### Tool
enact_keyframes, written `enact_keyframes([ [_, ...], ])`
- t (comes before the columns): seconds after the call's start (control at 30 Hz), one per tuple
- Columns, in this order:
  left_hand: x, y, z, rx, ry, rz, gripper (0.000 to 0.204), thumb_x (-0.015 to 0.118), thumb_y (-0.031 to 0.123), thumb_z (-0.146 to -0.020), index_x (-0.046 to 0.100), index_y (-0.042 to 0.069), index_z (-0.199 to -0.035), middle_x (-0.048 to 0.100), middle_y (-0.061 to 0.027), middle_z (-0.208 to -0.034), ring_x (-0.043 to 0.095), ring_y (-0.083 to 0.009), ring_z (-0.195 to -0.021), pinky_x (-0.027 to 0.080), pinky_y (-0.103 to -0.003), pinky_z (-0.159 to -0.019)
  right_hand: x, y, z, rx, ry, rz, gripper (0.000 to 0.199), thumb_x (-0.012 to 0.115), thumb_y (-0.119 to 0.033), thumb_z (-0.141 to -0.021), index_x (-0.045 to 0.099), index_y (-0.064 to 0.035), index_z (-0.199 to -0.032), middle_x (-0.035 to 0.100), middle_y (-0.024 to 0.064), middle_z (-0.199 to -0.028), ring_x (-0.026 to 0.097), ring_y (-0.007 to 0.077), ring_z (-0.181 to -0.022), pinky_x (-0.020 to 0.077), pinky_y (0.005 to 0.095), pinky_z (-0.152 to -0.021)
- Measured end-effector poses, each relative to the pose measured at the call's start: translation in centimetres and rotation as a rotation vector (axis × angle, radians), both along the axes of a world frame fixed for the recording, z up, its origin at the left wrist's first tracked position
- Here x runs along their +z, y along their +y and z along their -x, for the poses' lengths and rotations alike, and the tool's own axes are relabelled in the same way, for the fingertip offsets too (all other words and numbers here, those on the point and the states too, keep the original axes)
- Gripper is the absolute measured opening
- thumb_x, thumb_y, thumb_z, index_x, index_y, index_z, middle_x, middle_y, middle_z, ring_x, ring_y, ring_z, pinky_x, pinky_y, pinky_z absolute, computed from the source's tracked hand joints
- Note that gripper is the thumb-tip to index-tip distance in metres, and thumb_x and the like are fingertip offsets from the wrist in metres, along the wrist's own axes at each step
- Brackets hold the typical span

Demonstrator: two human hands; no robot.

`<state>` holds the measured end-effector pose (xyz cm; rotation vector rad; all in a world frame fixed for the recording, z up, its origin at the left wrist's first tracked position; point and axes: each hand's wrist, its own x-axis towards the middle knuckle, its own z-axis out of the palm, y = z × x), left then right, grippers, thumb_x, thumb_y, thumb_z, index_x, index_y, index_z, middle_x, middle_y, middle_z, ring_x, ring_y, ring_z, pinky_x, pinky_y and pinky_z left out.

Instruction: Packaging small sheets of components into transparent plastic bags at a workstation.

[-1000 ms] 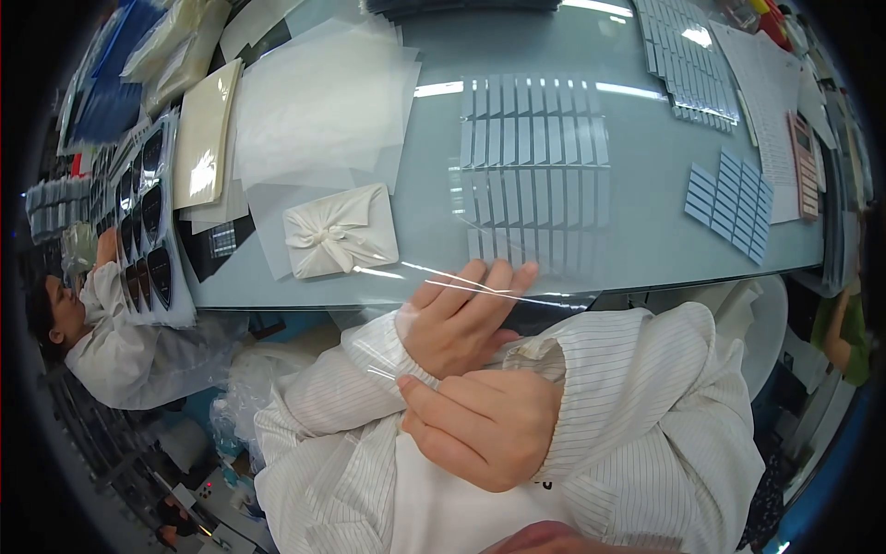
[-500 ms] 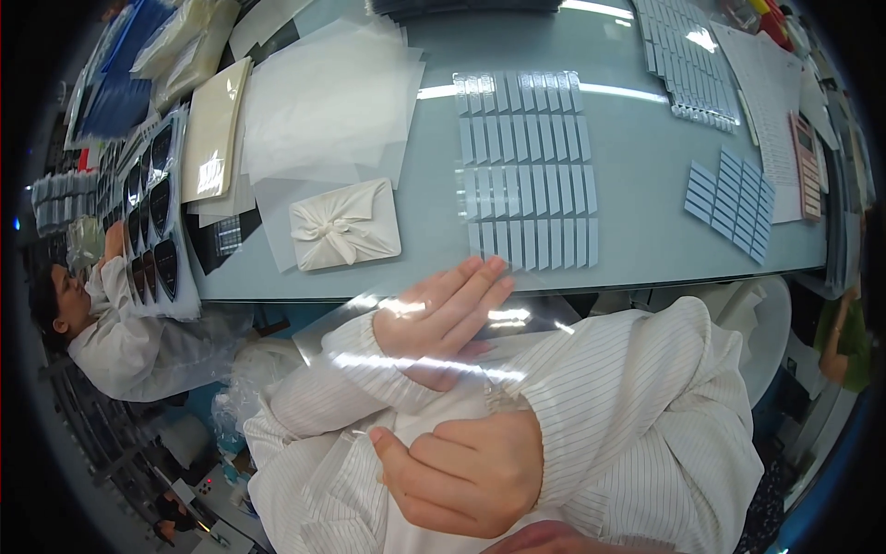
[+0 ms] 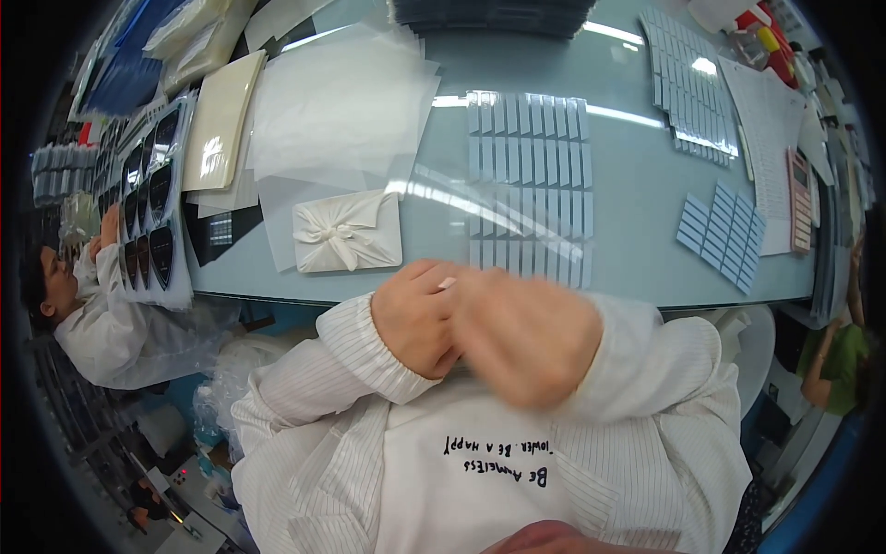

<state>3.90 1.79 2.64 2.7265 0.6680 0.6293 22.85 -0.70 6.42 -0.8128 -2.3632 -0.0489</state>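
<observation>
My left hand [image 3: 415, 314] is just off the table's near edge, its fingers bent inward and closed. A small pale piece [image 3: 447, 283] shows at its fingertips. From there a clear plastic sheet [image 3: 498, 214] rises over the table, visible mainly by its glare streaks; the left fingers appear to grip its near edge. My right hand [image 3: 531, 337] crosses against the left one, smeared by motion, so its fingers cannot be made out. Behind the sheet, rows of small pale-blue rectangular pieces [image 3: 528, 162] lie on the table, the nearer rows seen through it.
A white knotted cloth bundle [image 3: 348, 233] lies left of my hands, before translucent sheets [image 3: 341, 111]. More blue pieces [image 3: 723, 235] are at right, near a pink calculator [image 3: 799, 198]. A dark stack [image 3: 494, 14] stands at the back. Another person [image 3: 111, 314] works at far left.
My right hand has risen from near my body to meet the left hand. The left hand, flat behind the clear sheet before, is now bent; the sheet has moved up over the table.
</observation>
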Motion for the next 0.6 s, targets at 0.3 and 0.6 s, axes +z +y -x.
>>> enact_keyframes([
  [0.3,0.1,0.3,-0.6,-0.004,0.038,0.141,0.053,0.078,0.019,-0.073,0.067,0.007,-0.123,0.066,-0.0058,-0.119,0.057,-0.0242,-0.081,0.047,-0.035,-0.074,-3.2,11.5,-8.2,-0.585,-0.451,0.062,0.023,0.069,-0.006,-0.083,0.065,0.0004,-0.105,0.068,0.0146,-0.106,0.070,0.0288,-0.081,0.0585,0.0366,-0.071],
  [0.6,-0.6,1.0,-0.8,0.169,-0.052,0.147,0.053,0.076,0.016,-0.070,0.068,0.006,-0.121,0.059,-0.0214,-0.131,0.057,-0.0394,-0.120,0.047,-0.045,-0.097,-1.6,2.2,-13.3,-0.422,0.530,1.010,0.068,0.071,-0.003,-0.088,0.039,0.0028,-0.148,0.058,0.0241,-0.132,0.066,0.0189,-0.078,0.0554,0.0256,-0.069],
])
